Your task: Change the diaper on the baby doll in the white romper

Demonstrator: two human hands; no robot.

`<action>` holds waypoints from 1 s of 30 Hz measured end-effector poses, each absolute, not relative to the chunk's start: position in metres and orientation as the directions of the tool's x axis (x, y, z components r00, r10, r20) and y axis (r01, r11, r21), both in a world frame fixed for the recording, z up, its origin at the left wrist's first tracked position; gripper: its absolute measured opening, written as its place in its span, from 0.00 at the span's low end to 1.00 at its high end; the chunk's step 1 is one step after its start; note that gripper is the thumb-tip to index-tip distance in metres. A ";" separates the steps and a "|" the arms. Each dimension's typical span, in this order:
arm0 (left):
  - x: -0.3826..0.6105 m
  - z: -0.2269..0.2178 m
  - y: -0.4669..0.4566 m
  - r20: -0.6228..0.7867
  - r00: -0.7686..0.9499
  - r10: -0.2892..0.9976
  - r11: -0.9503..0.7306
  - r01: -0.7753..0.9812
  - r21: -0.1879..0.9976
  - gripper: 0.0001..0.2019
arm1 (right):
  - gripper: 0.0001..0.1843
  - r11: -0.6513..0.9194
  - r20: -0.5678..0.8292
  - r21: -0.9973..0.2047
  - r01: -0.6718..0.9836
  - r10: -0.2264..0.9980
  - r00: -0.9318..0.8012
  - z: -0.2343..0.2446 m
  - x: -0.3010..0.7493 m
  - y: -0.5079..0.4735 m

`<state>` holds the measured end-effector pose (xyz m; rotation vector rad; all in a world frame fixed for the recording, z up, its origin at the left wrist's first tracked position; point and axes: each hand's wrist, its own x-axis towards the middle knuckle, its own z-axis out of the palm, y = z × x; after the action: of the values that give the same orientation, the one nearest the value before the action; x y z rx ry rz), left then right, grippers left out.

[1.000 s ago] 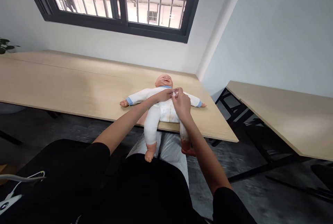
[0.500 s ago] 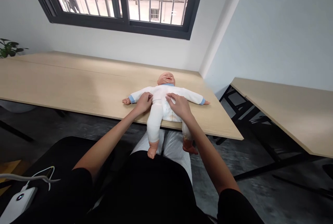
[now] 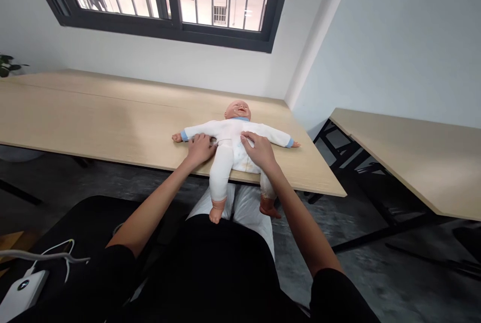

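A baby doll [image 3: 236, 126] in a white suit with blue cuffs and collar lies on its back. Its legs hang over the table's front edge. A white diaper-like piece [image 3: 244, 158] with faint prints covers its lower belly. My left hand [image 3: 201, 148] is beside the doll's hip, near its outstretched arm, with fingers apart and slightly blurred; a faint pale strip shows by the fingers, too blurred to name. My right hand [image 3: 260, 150] rests on the doll's belly, fingers stretched out and lightly bent, the thumb a little apart from them.
The long wooden table [image 3: 131, 132] runs left along the wall under a barred window [image 3: 221, 37]. A second table [image 3: 413, 157] stands to the right across a gap. At lower left, a white power bank [image 3: 23, 290] with a cable lies on a black chair [image 3: 101, 213].
My left hand has moved left, off the doll's side, and its fingers have spread. My right hand stays on the doll's belly. The camera view has shifted slightly.
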<state>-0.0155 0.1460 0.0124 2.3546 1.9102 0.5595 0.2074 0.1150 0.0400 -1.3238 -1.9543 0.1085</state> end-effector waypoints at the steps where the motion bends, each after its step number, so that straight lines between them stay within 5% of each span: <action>1: -0.019 0.013 0.147 0.249 0.135 0.959 -0.202 0.943 0.266 0.15 | 0.15 0.457 0.536 -0.457 0.763 0.826 -0.174 0.040 0.207 0.115; 11: -0.034 0.001 0.163 0.279 0.059 0.959 -0.177 0.892 0.417 0.15 | 0.15 0.435 0.519 -0.448 0.781 0.838 -0.168 0.042 0.206 0.113; 18: -0.029 0.004 0.164 0.420 0.239 0.875 -0.425 0.794 0.434 0.14 | 0.15 0.413 0.507 -0.444 0.795 0.847 -0.157 0.044 0.204 0.110; 22: -0.032 0.004 0.164 0.531 0.136 0.836 -0.471 0.673 0.570 0.17 | 0.15 0.412 0.511 -0.447 0.794 0.846 -0.151 0.044 0.203 0.110; 30: -0.047 0.020 0.145 0.540 -0.084 0.837 -0.376 0.629 0.680 0.12 | 0.13 0.401 0.504 -0.565 0.721 0.860 -0.082 0.044 0.219 0.109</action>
<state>-0.0469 0.1454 0.0202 1.9694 1.6149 1.4469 0.2194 0.1090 0.0443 -1.3633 -1.8420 0.2141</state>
